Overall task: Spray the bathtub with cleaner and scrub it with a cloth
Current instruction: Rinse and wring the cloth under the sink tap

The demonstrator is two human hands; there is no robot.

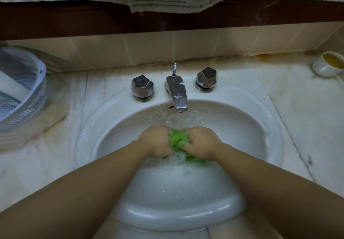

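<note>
While water runs from the faucet [177,93] just beyond my hands, my left hand [157,140] and right hand [202,141] grip a green cloth [176,139] bunched between them, over the sink [260,127].

Beige tiled wall [152,49], marble counter [297,108] (stained), dim light

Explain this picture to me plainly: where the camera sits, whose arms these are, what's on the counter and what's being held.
There is no machine here. The one picture comes from a camera worn on a person's head, looking down at their own bare arms over a white sink. The left hand and right hand together squeeze a green cloth in a tight grip under water running from the tap. A metal knob stands on each side of the tap. On the marble counter sit a white plastic basket at the left and a small cup at the far right.
</note>
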